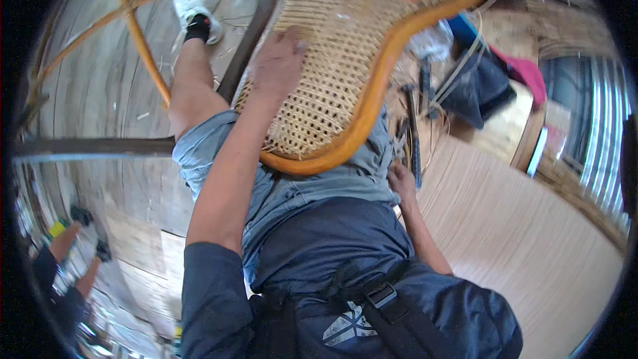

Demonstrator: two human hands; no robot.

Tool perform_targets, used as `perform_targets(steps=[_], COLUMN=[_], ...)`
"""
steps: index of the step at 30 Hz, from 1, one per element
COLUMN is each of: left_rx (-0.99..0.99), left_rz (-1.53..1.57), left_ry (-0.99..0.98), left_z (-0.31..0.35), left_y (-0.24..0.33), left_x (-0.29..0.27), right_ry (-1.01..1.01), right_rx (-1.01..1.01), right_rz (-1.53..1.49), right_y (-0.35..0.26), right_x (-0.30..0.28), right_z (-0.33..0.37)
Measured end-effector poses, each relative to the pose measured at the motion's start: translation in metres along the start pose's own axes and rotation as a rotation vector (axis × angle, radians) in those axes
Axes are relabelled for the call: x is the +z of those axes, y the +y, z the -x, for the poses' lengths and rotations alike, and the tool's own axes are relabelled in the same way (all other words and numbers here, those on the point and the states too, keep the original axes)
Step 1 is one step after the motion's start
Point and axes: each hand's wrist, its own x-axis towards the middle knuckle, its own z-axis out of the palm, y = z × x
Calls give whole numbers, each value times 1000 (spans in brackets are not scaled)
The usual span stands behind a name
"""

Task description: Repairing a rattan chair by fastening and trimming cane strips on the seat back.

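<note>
A woven cane panel (pixel 332 60) in a curved orange-brown wooden frame (pixel 373 86) rests across my lap, its rounded end against my shorts. My left hand (pixel 279 63) lies on the weave near the panel's left side, fingers resting on the strands; motion smears it a little. Low beside my right thigh, my right hand (pixel 401 183) is down among tools, close to the lower end of a dark-handled tool (pixel 413 139). The thigh and the tools partly hide its fingers, so its grip does not show.
A light wood-grain board (pixel 512 219) spans the right side. Beyond it lie a dark bag (pixel 478 90), pink cloth (pixel 525 74), clear plastic (pixel 432 41) and loose cane strands (pixel 458 70). Bent wooden poles (pixel 139 33) and a dark bar (pixel 93 147) are at left. Another person's arms (pixel 63 242) show lower left.
</note>
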Motion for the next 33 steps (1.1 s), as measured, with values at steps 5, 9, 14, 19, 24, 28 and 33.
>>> perform_targets(steps=[5,9,14,19,24,28,33], left_rx=[-3,-109,-57,-155,-126,-135,-35], left_rz=[-37,-23,-102,-61,-126,-129,-247], left_ry=[-2,-52,69,129,92,-59,-94], left_z=[-36,-54,-44,-47,-46,-44,-59], left_y=[-8,-10,-28,-23,-37,-22,-28], left_x=[-10,4,18,28,39,20,15], right_ry=[45,83,545,94,-81,63,-214], right_rx=[308,235,-215,163,20,-78,306], right_rz=[-329,189,101,90,386,272,-169], right_y=[-64,-42,-98,-102,-76,-82,-75], right_x=[-48,-64,-92,-72,-9,4,-23], right_z=[24,15,-28,-9,5,11,2])
